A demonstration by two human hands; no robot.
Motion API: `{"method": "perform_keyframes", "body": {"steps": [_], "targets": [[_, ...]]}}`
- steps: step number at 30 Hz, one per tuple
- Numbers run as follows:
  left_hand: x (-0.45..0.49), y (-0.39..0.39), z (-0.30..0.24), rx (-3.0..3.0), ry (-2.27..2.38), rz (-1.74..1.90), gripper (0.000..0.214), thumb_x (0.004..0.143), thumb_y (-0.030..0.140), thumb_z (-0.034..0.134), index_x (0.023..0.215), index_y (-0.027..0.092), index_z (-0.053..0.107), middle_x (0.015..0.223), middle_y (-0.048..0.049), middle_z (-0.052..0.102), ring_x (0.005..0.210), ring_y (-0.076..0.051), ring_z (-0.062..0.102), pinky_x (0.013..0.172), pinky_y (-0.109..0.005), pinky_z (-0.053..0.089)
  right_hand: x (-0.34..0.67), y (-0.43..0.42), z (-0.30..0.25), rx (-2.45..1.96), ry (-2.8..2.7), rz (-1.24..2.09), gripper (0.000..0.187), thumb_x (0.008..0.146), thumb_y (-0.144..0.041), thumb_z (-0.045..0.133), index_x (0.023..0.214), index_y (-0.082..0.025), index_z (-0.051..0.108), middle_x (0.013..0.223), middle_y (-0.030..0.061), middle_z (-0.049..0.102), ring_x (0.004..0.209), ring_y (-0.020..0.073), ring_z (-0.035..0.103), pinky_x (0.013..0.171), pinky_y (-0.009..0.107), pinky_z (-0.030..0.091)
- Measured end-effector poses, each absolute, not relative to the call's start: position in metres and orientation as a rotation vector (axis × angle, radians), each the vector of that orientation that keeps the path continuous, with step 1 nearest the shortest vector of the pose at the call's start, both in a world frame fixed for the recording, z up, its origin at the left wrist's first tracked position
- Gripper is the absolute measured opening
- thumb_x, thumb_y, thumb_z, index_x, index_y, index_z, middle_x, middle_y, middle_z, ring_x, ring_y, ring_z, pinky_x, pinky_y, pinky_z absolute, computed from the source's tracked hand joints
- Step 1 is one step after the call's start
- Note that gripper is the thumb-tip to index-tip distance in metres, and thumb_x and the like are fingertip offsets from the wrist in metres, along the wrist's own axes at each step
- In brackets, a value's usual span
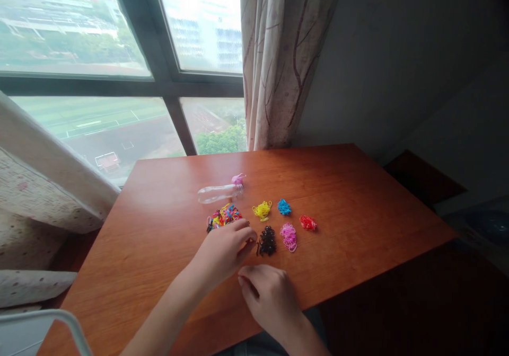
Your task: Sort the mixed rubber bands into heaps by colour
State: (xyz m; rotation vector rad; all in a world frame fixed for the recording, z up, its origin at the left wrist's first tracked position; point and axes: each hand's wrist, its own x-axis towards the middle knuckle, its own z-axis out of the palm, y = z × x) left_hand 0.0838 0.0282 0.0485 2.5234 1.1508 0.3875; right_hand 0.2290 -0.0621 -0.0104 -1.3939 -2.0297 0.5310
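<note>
My left hand (pixel 228 245) reaches over the table, its fingers curled in a pinch at the left side of a small pile of black rubber bands (pixel 268 241). Whatever sits between those fingertips is hidden. Just behind this hand lies a mixed heap of coloured rubber bands (pixel 225 215), partly covered by it. My right hand (pixel 272 297) rests lower, in front of the black pile, with thumb and fingertips pressed together; anything in them is too small to see. Around are piles of yellow bands (pixel 262 210), blue bands (pixel 284 206), pink bands (pixel 288 237) and red bands (pixel 308 223).
A clear plastic container (pixel 218 193) lies on its side behind the mixed heap, beside a pink piece (pixel 238 179). The wooden table (pixel 338 186) borders a window and a patterned curtain (pixel 274 59). A pale curved rail (pixel 67 319) stands at the lower left.
</note>
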Motion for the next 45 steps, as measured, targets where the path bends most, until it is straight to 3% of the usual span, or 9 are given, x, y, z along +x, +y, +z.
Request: {"method": "perform_keyframes", "body": {"steps": [6, 11, 17, 24, 35, 45], "targets": [[0.103, 0.046, 0.052, 2.553, 1.084, 0.160, 0.018, 0.088, 0.017, 0.053, 0.092, 0.022, 0.070, 0.095, -0.0038, 0.069, 0.080, -0.018, 0.068, 0.068, -0.025, 0.051, 0.229, -0.061, -0.015, -1.365, -2.014, 0.528, 0.017, 0.092, -0.015, 0.049, 0.086, -0.022, 0.064, 0.077, 0.0014, 0.070, 0.072, 0.0153, 0.066, 0.068, 0.022, 0.039], [0.095, 0.044, 0.049, 2.555, 1.158, 0.254, 0.028, 0.090, 0.019, 0.051, 0.113, 0.024, 0.064, 0.108, -0.0056, 0.069, 0.086, -0.020, 0.069, 0.071, -0.028, 0.052, 0.229, -0.062, -0.014, -1.376, -2.001, 0.555, 0.016, 0.091, -0.015, 0.049, 0.087, -0.023, 0.063, 0.079, 0.0005, 0.071, 0.072, 0.0157, 0.065, 0.067, 0.023, 0.037], [0.050, 0.031, 0.042, 2.468, 1.326, 0.487, 0.023, 0.095, 0.025, 0.046, 0.109, 0.025, 0.065, 0.109, -0.0042, 0.069, 0.083, -0.017, 0.069, 0.067, -0.024, 0.050, 0.228, -0.063, -0.010, -1.418, -2.022, 0.559, 0.016, 0.092, -0.016, 0.049, 0.086, -0.024, 0.061, 0.077, -0.0013, 0.069, 0.071, 0.0152, 0.063, 0.065, 0.025, 0.034], [0.012, 0.001, 0.018, 2.301, 1.499, 0.593, 0.018, 0.092, 0.025, 0.049, 0.094, 0.023, 0.066, 0.080, 0.0012, 0.067, 0.057, -0.011, 0.057, 0.057, -0.021, 0.044, 0.222, -0.060, -0.009, -1.531, -2.066, 0.470, 0.013, 0.093, -0.018, 0.050, 0.088, -0.025, 0.060, 0.073, -0.0024, 0.067, 0.068, 0.0152, 0.063, 0.061, 0.026, 0.031], [0.006, -0.010, 0.002, 2.215, 1.447, 0.704, 0.016, 0.094, 0.028, 0.049, 0.096, 0.022, 0.065, 0.082, 0.0005, 0.068, 0.067, -0.013, 0.062, 0.064, -0.022, 0.048, 0.202, -0.045, -0.009, -1.593, -2.083, 0.444, 0.021, 0.091, -0.015, 0.054, 0.108, -0.025, 0.062, 0.088, 0.0003, 0.073, 0.076, 0.0174, 0.066, 0.064, 0.026, 0.035], [0.007, -0.010, 0.000, 2.254, 1.466, 0.644, 0.017, 0.094, 0.024, 0.047, 0.095, 0.023, 0.064, 0.083, 0.0004, 0.067, 0.072, -0.014, 0.065, 0.065, -0.022, 0.048, 0.197, -0.040, -0.008, -1.610, -2.066, 0.434, 0.012, 0.090, -0.013, 0.055, 0.087, -0.024, 0.061, 0.078, -0.0012, 0.070, 0.072, 0.0155, 0.065, 0.061, 0.024, 0.032]]}}
